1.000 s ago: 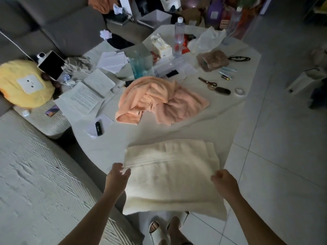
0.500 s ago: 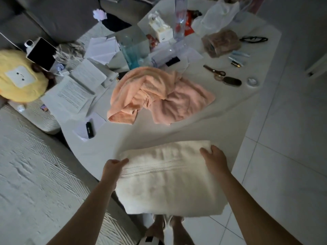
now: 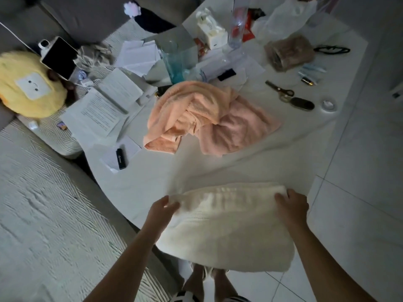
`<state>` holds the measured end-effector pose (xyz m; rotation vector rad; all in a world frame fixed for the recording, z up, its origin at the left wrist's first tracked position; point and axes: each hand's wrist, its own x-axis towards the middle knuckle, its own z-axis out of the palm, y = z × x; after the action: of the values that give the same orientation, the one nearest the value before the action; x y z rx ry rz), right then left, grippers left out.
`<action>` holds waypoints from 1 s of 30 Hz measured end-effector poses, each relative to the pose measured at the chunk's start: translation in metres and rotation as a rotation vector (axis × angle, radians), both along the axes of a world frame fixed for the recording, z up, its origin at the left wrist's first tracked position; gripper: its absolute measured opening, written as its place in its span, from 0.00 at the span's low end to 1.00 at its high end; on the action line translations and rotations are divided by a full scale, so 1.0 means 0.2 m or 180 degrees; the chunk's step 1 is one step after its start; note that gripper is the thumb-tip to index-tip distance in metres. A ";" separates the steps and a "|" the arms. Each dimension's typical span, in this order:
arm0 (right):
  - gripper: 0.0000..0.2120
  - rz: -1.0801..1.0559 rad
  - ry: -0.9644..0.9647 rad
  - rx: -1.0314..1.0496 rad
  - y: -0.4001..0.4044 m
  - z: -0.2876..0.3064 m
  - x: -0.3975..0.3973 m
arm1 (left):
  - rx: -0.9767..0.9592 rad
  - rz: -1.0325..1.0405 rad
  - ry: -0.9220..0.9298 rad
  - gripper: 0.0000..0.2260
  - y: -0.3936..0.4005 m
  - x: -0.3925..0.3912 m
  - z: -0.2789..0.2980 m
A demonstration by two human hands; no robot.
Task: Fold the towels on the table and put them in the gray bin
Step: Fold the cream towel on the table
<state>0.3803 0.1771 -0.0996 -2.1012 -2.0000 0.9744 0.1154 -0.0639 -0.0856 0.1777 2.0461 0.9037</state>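
Note:
A cream towel (image 3: 226,227), folded, hangs over the near edge of the white table (image 3: 250,166). My left hand (image 3: 162,211) grips its far left corner. My right hand (image 3: 293,207) grips its far right corner, fingers curled over the fold. A crumpled peach towel (image 3: 207,116) lies in a heap at the middle of the table, apart from both hands. No gray bin shows in the view.
Papers (image 3: 102,112), a black lighter (image 3: 121,159), scissors (image 3: 280,90), a tape roll (image 3: 328,105), a teal glass (image 3: 174,66), a bottle (image 3: 237,25) and a tissue box (image 3: 210,32) crowd the far table. A sofa with a yellow plush (image 3: 28,88) stands left. Tiled floor (image 3: 359,192) lies right.
Both hands moved from the towel's sides to its far corners and took hold of them. The far edge now looks lifted and blurred with motion. The camera has tilted down.

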 end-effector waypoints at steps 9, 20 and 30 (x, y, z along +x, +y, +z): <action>0.12 0.0210 0.0172 -0.0327 0.02 0.01 0.01 | 0.0262 0.0520 -0.1387 0.11 0.03 -0.06 0.01; 0.10 0.0164 0.0292 -0.0004 -0.03 -0.01 0.03 | 0.0352 0.0597 -0.0103 0.09 -0.01 -0.08 -0.02; 0.09 0.0203 0.0283 -0.0527 -0.01 0.00 0.03 | 0.0792 0.0593 -0.0483 0.05 0.11 -0.11 0.08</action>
<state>0.3863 0.1760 -0.0994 -2.0422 -2.0183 1.2618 0.0935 -0.0424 -0.0693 0.0506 1.8276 1.2498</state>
